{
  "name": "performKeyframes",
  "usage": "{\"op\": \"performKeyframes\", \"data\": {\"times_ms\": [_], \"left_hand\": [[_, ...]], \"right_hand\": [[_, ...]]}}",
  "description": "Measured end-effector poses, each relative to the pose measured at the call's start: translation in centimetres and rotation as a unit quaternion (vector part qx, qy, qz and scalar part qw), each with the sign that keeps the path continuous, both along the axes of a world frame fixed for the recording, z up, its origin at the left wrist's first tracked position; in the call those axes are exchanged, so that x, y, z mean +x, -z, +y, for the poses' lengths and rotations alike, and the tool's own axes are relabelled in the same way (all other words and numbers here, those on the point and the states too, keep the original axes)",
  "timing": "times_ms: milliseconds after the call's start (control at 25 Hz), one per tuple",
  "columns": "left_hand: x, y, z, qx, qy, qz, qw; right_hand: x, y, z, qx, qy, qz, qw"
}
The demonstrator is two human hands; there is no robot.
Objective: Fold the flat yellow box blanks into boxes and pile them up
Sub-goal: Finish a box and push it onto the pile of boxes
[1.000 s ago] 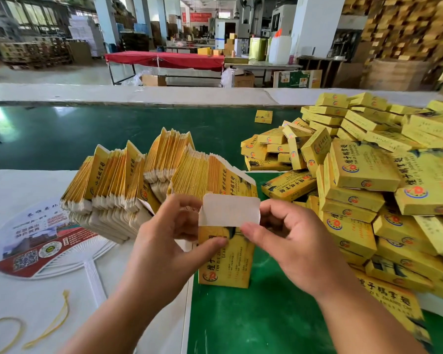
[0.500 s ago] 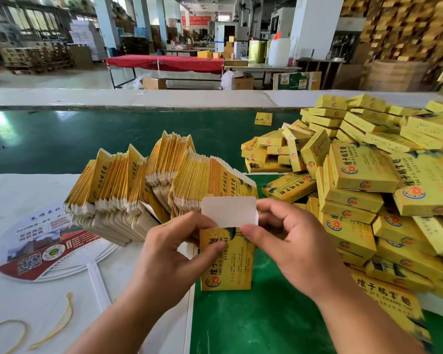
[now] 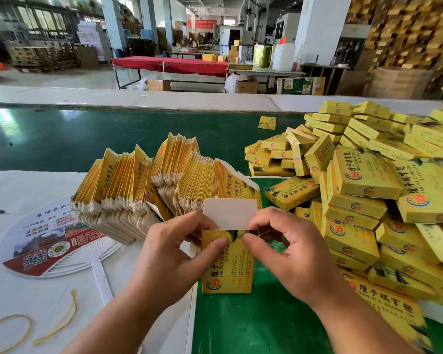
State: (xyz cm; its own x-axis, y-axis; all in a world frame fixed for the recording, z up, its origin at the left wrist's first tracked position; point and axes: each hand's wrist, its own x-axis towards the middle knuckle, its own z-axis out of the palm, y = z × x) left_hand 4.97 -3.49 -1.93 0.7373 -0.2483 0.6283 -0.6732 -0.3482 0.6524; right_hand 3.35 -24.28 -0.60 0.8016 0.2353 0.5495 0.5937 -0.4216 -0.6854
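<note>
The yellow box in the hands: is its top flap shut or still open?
Open. The white flap stands above the yellow box, which the left hand and right hand pinch.

Bare green belt [image 3: 62,139] lies open beyond my fanned stack of flat yellow card blanks [image 3: 149,190]. To my right, a heap of folded yellow boxes [image 3: 368,200] walls me in (one stray yellow box [image 3: 267,122] lies apart). A white printed hand fan [image 3: 51,241] lies left.
</note>
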Motion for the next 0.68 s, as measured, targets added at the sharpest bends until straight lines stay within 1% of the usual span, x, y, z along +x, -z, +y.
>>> {"op": "performKeyframes", "data": {"times_ms": [120,200,280,360,440,560,680], "left_hand": [[-0.03,-0.02,-0.14,0.001,-0.007,-0.022,1.0],[-0.05,0.16,-0.16,-0.018,-0.004,-0.015,1.0],[-0.09,0.48,-0.31,-0.072,0.016,0.027,0.997],[-0.04,0.75,-0.49,-0.122,0.044,0.073,0.989],[0.13,0.88,-0.44,-0.137,0.064,0.101,0.983],[0.3,0.51,-0.13,-0.128,0.084,0.113,0.982],[0.28,0.35,-0.14,-0.144,0.087,0.128,0.977]], "right_hand": [[0.08,-0.19,0.04,-0.007,-0.011,-0.029,0.999],[-0.03,-0.1,0.11,-0.003,-0.006,-0.031,0.999],[-0.19,0.18,0.22,0.04,0.013,-0.005,0.999],[-0.26,0.48,0.25,0.103,0.015,0.045,0.994],[-0.17,0.71,0.22,0.128,0.0,0.074,0.989],[0.09,0.68,0.06,0.115,-0.033,0.077,0.99],[0.15,0.53,-0.15,0.096,-0.029,0.065,0.993]]}}
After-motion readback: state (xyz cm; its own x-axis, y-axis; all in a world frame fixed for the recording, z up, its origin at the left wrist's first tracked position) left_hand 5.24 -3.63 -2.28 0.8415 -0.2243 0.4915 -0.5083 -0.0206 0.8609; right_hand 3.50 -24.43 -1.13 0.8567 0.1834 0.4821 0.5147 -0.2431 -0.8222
